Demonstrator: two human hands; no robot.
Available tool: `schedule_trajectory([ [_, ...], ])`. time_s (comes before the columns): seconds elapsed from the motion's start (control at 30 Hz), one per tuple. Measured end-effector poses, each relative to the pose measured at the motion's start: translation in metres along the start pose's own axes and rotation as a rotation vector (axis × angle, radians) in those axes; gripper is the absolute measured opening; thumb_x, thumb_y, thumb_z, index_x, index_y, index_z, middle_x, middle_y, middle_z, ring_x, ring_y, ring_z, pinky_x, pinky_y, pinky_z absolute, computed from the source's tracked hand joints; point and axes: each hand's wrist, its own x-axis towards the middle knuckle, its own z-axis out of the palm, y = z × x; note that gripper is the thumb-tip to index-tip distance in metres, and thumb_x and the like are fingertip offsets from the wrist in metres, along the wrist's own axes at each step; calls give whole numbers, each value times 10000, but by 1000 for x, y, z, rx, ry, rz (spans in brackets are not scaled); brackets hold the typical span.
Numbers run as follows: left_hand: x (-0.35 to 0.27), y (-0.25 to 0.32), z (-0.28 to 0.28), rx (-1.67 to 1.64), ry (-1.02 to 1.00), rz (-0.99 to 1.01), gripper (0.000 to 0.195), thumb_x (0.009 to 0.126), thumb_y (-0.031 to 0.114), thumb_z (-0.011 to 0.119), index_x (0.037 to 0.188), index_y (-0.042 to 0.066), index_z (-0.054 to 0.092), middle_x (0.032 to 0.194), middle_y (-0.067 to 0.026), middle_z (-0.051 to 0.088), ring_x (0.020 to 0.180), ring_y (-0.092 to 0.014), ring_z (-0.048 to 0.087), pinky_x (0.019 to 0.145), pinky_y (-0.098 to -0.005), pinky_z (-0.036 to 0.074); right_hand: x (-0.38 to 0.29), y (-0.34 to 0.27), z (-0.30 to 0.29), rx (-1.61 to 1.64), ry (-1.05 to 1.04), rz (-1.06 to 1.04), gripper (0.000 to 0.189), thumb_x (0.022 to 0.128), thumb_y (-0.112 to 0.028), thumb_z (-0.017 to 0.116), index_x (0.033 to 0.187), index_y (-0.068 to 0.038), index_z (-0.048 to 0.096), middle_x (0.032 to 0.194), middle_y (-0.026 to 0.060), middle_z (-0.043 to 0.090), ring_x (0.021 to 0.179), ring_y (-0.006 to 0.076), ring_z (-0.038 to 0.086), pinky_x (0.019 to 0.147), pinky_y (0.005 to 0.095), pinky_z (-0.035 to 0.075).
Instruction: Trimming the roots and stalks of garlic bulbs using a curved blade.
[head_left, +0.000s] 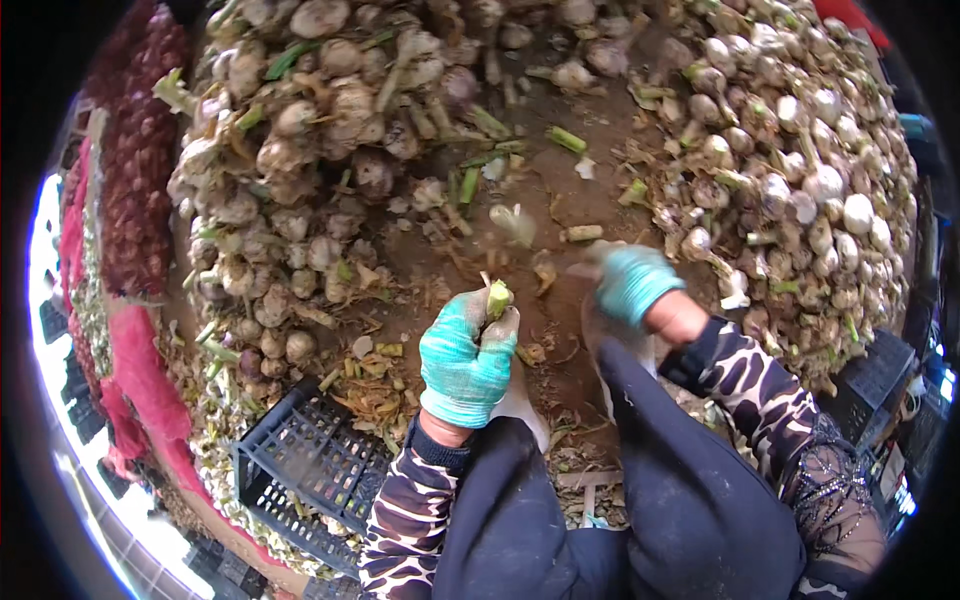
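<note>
My left hand (469, 360), in a teal and grey work glove, is closed around a piece of garlic whose cut green stem end (498, 298) pokes up between thumb and fingers. To its right, above my right knee, my right hand (634, 281) wears the same kind of glove and is blurred. Whether it holds something cannot be told. Between and beyond the hands, a blurred pale scrap (514, 225) and a cut stem piece (581, 233) show over the brown ground. Garlic bulbs with stems (300, 150) are heaped at the left, and paler bulbs (795, 180) at the right.
A black plastic crate (315, 457) stands by my left forearm, another dark crate (874, 382) at the right. Red mesh sacks (139, 150) and pink netting (150, 390) lie along the left. Garlic skins and stem scraps (375, 375) litter the ground before my legs.
</note>
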Motion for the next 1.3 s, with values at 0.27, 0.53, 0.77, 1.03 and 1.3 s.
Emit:
schedule_trajectory([
  [0.27,32,82,-10,-818,-215,-139,494,773,112,656,1198,15,424,1075,-139,540,864,-176,572,758,-283,483,-7,-30,-43,645,149,465,228,700,-173,665,872,-26,637,728,106,630,665,174,579,639,293,462],
  [0.53,50,-79,-119,-438,692,-951,758,732,444,665,1253,-25,378,1174,-197,485,912,-309,544,806,-411,458,-9,-30,-42,725,127,597,247,708,-125,663,933,-26,637,685,36,622,575,97,542,546,236,449],
  [0.77,56,-134,-123,-625,651,-884,653,774,461,600,1263,66,424,1261,-119,448,1055,-272,477,881,-385,404,-1,-48,-48,817,69,673,275,697,-123,687,952,-35,632,717,42,622,594,79,537,559,235,454],
  [1.03,35,-6,-24,-448,-85,-301,512,593,94,770,1008,22,478,922,-51,590,817,-139,578,709,-268,487,-7,-70,-57,185,207,-199,229,724,-106,570,946,-61,604,859,115,615,733,293,590,644,347,472],
  [1.3,19,35,11,6,-170,35,542,584,210,782,1015,29,507,864,-53,583,769,-134,571,700,-251,469,-26,-81,-69,6,75,-233,261,667,-127,583,916,-64,534,687,80,529,659,283,564,553,371,430],
])
